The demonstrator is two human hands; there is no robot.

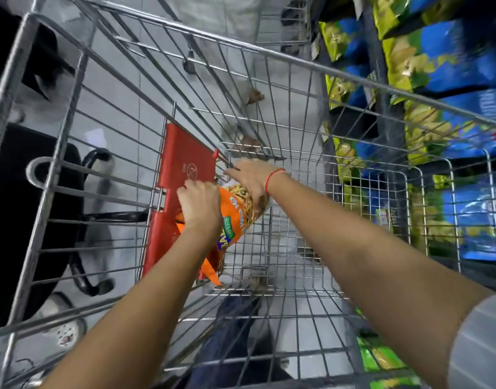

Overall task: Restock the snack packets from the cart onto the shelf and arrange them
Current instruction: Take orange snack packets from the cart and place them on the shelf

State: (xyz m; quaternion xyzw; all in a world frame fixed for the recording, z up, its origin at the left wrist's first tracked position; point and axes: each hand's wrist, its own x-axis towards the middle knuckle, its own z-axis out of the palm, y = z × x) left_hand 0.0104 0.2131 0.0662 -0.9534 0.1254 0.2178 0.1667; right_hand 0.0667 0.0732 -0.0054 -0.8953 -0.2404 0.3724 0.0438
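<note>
Both my arms reach down into the wire cart (269, 56). At its bottom lie orange snack packets (235, 217) against a red plastic flap (185, 161). My left hand (199, 204) is closed over the left side of the top packet. On that packet's far end rests my right hand (249, 179), a red thread around its wrist, fingers curled over the packet. More orange packet edges (210, 269) show beneath my left forearm. The shelf (381, 88) on the right holds blue and green snack bags.
The cart's wire walls rise on all sides of my arms. A black office chair (30, 206) stands left of the cart. Another person's bare feet (253, 96) are on the tiled floor beyond the cart. Green packets (381, 360) lie low at the right.
</note>
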